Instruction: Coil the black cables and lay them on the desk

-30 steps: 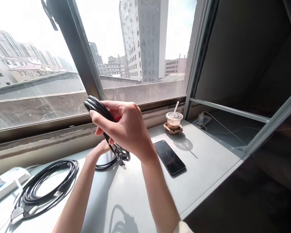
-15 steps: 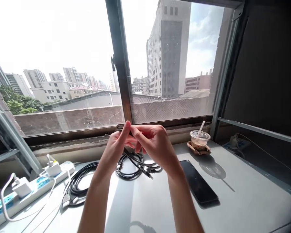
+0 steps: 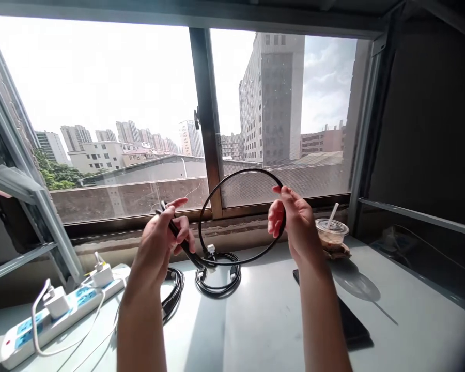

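Note:
A black cable (image 3: 251, 171) hangs in the air between my hands, with one wide loop arching up in front of the window. My left hand (image 3: 160, 237) is closed around a gathered bundle of its strands. On the other side, my right hand (image 3: 294, 212) grips the loop between thumb and fingers. Near the loop's lower left is a light-coloured connector (image 3: 211, 249). Below, on the table, lies a coiled black cable (image 3: 218, 293) with its plugs inside the ring. Another coiled black cable (image 3: 174, 297) lies partly hidden behind my left forearm.
A white power strip (image 3: 72, 315) with plugged-in chargers stands at the left. At the right, a dark phone (image 3: 352, 323) lies partly behind my right forearm, near a lidded plastic cup (image 3: 332, 230) with a straw. The window frame (image 3: 207, 124) rises behind the table (image 3: 263, 320).
My hands have moved apart from each other. The cable, bunched between them before, now opens into a large loop. The view has tilted up and shifted slightly left.

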Tool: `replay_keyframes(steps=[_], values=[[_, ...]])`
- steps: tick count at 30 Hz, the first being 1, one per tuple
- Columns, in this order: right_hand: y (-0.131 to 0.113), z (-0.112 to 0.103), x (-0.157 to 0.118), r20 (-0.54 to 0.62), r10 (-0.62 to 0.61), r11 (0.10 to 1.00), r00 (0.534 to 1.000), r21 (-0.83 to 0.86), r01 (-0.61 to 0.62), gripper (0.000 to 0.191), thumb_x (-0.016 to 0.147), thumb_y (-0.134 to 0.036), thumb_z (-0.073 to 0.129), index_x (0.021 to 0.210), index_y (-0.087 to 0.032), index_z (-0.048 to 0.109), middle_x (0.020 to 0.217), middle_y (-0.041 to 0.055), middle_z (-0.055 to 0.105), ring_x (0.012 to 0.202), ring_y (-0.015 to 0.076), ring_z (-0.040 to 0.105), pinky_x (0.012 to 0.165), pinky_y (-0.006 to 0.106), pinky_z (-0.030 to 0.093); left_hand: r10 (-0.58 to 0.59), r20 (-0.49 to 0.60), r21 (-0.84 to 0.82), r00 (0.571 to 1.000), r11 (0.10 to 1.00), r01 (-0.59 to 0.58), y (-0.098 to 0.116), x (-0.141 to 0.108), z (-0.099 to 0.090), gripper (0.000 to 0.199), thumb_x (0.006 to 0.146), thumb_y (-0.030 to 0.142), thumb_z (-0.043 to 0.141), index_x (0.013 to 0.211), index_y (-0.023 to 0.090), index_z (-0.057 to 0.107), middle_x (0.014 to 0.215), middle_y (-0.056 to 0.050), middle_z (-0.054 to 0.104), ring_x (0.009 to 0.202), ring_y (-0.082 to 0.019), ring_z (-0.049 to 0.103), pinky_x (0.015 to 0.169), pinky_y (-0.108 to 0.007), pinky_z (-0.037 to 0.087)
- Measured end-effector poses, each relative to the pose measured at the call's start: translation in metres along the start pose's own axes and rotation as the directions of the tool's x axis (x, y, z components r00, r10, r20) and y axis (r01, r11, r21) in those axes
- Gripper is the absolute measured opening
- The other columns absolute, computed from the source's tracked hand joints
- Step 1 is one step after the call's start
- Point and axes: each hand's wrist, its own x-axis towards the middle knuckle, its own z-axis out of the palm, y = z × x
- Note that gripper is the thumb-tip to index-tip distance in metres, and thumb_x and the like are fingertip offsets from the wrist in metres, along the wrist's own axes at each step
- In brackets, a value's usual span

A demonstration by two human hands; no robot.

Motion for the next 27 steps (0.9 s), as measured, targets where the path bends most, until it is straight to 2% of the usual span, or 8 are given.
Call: replay_keyframes(steps=[3, 6, 12, 15, 17, 21, 23, 27], values=[[-0.002, 0.003, 0.001, -0.121, 0.014, 0.993, 0.993, 0.118, 0.001, 0.03, 0.076, -0.047, 0.058, 0.087, -0.021, 0.046, 0.047, -0.0116, 0.047, 0.028, 0.0058, 0.042, 0.026, 0.015, 0.028, -0.059, -0.029, 0.033, 0.998, 0.998, 0.06, 0.0, 0.001, -0.009, 0.042, 0.077, 0.042, 0.05, 0.111, 0.018, 0.053, 0.039, 0.011, 0.033, 0.03, -0.011, 0.041, 0.033, -0.018, 0.028], [-0.007, 0.008, -0.001, -0.182, 0.013, 0.977, 0.983, 0.21, 0.026, 0.026, 0.073, -0.04, 0.061, 0.08, -0.023, 0.042, 0.048, -0.0127, 0.042, 0.029, 0.0044, 0.038, 0.026, 0.015, 0.025, -0.069, -0.026, 0.131, 0.997, 0.989, 0.072, -0.005, 0.004, -0.015, 0.04, 0.072, 0.045, 0.058, 0.099, 0.014, 0.058, 0.041, 0.01, 0.038, 0.029, -0.008, 0.038, 0.031, -0.018, 0.026], [-0.021, 0.001, -0.004, -0.199, 0.117, 0.911, 0.973, 0.412, -0.025, 0.022, 0.068, -0.027, 0.064, 0.078, -0.022, 0.044, 0.047, -0.0131, 0.033, 0.029, 0.0014, 0.027, 0.025, 0.013, 0.017, 0.106, -0.214, 0.214, 0.971, 0.975, -0.059, -0.02, 0.017, -0.02, 0.034, 0.079, 0.043, 0.053, 0.085, 0.011, 0.063, 0.043, 0.004, 0.048, 0.036, -0.01, 0.048, 0.035, -0.018, 0.031], [-0.026, -0.006, -0.004, -0.165, 0.15, 0.883, 0.975, 0.466, -0.057, 0.02, 0.066, -0.021, 0.063, 0.079, -0.022, 0.048, 0.047, -0.0132, 0.03, 0.029, 0.0009, 0.023, 0.024, 0.012, 0.016, 0.113, -0.315, 0.099, 0.942, 0.991, -0.086, -0.018, 0.02, -0.017, 0.03, 0.083, 0.037, 0.05, 0.085, 0.011, 0.064, 0.046, 0.002, 0.051, 0.038, -0.01, 0.052, 0.035, -0.017, 0.03], [-0.028, -0.009, -0.004, -0.112, 0.159, 0.877, 0.981, 0.471, -0.088, 0.017, 0.065, -0.019, 0.062, 0.078, -0.022, 0.051, 0.047, -0.0131, 0.028, 0.029, 0.0008, 0.02, 0.024, 0.013, 0.015, 0.072, -0.34, -0.065, 0.938, 0.993, -0.1, -0.015, 0.021, -0.015, 0.029, 0.085, 0.034, 0.047, 0.087, 0.011, 0.063, 0.046, 0.002, 0.049, 0.04, -0.01, 0.053, 0.036, -0.016, 0.031], [-0.026, -0.012, -0.003, -0.036, 0.106, 0.914, 0.994, 0.397, -0.084, 0.016, 0.067, -0.022, 0.062, 0.082, -0.022, 0.057, 0.048, -0.0122, 0.026, 0.03, 0.0012, 0.019, 0.026, 0.014, 0.016, -0.06, -0.251, -0.371, 0.966, 0.928, -0.039, -0.012, 0.023, -0.015, 0.028, 0.087, 0.033, 0.044, 0.087, 0.012, 0.063, 0.041, 0.007, 0.035, 0.03, -0.005, 0.033, 0.028, -0.015, 0.02], [-0.025, -0.013, -0.002, -0.049, 0.112, 0.93, 0.993, 0.357, -0.087, 0.018, 0.067, -0.023, 0.062, 0.085, -0.022, 0.059, 0.048, -0.0119, 0.029, 0.031, 0.0013, 0.021, 0.027, 0.014, 0.018, -0.027, -0.237, -0.34, 0.971, 0.939, -0.057, -0.014, 0.023, -0.018, 0.028, 0.086, 0.034, 0.047, 0.086, 0.012, 0.064, 0.038, 0.008, 0.029, 0.028, -0.004, 0.023, 0.027, -0.016, 0.014], [-0.024, -0.016, -0.002, -0.106, 0.142, 0.939, 0.984, 0.33, -0.1, 0.024, 0.067, -0.022, 0.063, 0.091, -0.022, 0.061, 0.05, -0.0116, 0.032, 0.033, 0.0015, 0.025, 0.029, 0.014, 0.022, 0.143, -0.366, -0.095, 0.92, 0.977, -0.19, -0.022, 0.025, -0.022, 0.031, 0.08, 0.04, 0.054, 0.085, 0.012, 0.065, 0.034, 0.008, 0.033, 0.028, -0.006, 0.029, 0.029, -0.017, 0.021]])
